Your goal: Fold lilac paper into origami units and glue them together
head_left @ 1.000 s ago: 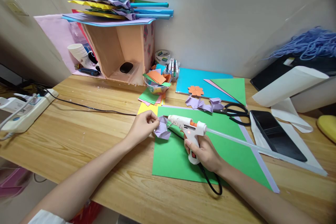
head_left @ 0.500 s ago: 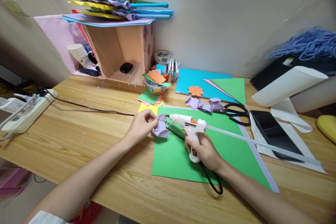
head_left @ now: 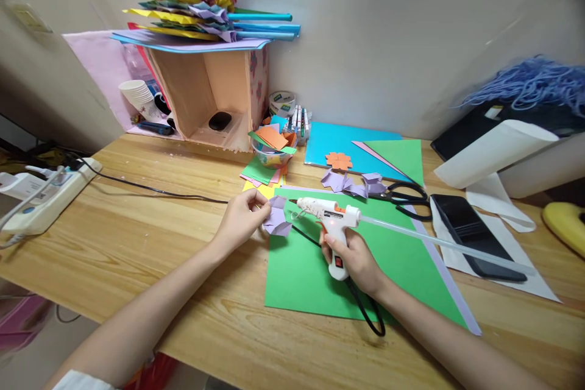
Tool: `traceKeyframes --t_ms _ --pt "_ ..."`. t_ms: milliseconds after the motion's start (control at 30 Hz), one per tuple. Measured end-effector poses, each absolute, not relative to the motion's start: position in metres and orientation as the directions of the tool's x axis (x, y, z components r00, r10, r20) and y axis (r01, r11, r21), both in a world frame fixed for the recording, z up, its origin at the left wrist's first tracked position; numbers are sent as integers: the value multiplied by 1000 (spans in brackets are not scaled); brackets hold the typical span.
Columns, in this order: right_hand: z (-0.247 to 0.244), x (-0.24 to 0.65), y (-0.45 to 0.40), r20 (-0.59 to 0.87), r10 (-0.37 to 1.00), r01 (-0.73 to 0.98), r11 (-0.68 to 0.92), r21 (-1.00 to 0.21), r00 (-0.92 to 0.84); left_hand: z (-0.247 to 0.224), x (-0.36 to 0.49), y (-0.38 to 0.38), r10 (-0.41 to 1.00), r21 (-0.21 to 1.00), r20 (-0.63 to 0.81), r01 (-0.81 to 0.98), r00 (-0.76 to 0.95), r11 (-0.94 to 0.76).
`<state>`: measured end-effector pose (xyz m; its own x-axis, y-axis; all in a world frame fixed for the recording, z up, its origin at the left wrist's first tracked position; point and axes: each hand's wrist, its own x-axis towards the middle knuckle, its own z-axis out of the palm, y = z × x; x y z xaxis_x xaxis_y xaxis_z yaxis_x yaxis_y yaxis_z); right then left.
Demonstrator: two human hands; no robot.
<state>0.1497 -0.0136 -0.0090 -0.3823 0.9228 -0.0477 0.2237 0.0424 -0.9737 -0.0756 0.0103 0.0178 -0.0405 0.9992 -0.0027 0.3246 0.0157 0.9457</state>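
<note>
Between its thumb and fingers, my left hand (head_left: 244,213) pinches a folded purple paper piece (head_left: 276,218) over the left edge of the green paper sheet (head_left: 311,280). My right hand (head_left: 356,259) is wrapped round the grip of a white hot glue gun (head_left: 336,219), a finger at its orange trigger. The nozzle points left, close to the purple paper, with a small gap showing between them. From the gun's back sticks a long clear glue stick (head_left: 439,245). More folded purple paper pieces (head_left: 351,183) lie beyond the gun, and an orange paper flower (head_left: 339,161) rests on blue paper.
Black-handled scissors (head_left: 406,196) and a phone (head_left: 470,234) lie at the right. A bowl of paper scraps (head_left: 270,155) stands at the back, near an open box (head_left: 201,91) topped with paper flowers (head_left: 192,3). A black cord (head_left: 159,191) crosses from the power strip (head_left: 55,195).
The purple paper and the glue gun's nozzle are slightly farther apart. Both hands keep their holds, and the whole view has shifted a little.
</note>
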Motion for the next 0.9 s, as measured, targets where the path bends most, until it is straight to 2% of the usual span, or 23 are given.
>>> traceKeyframes --t_ms 133,200,267,300,367,467,533,633,767,900 --pt "-2 143 -10 -59 945 145 -13 -989 -320 37 -76 4 1000 994 14 112 -7 -13" --pt "5 130 -3 -63 949 86 -38 -996 -310 48 -76 -4 994 1000 27 -12 103 -26" --pt "10 108 6 -51 944 24 -45 -999 -326 58 -77 -14 961 990 -9 -131 276 47" --pt "12 93 12 -18 937 -14 -24 -1000 -348 62 -76 -20 910 977 -47 -169 412 127" --pt "14 58 23 74 931 -96 43 -994 -358 68 -74 -31 716 940 -121 -152 688 305" --pt "16 -2 37 146 893 -120 105 -987 -425 74 -68 -45 463 903 -175 -46 869 427" --pt "17 -40 43 181 890 -3 198 -980 -419 75 -64 -50 398 894 -188 -12 898 448" --pt "17 -86 49 198 878 242 327 -914 -437 70 -62 -51 394 869 -197 -26 898 494" --pt "12 -120 56 149 913 523 344 -780 -379 60 -65 -44 506 836 -153 -162 849 524" --pt "4 -132 59 86 914 608 331 -721 -396 60 -67 -40 616 826 -104 -277 781 491"
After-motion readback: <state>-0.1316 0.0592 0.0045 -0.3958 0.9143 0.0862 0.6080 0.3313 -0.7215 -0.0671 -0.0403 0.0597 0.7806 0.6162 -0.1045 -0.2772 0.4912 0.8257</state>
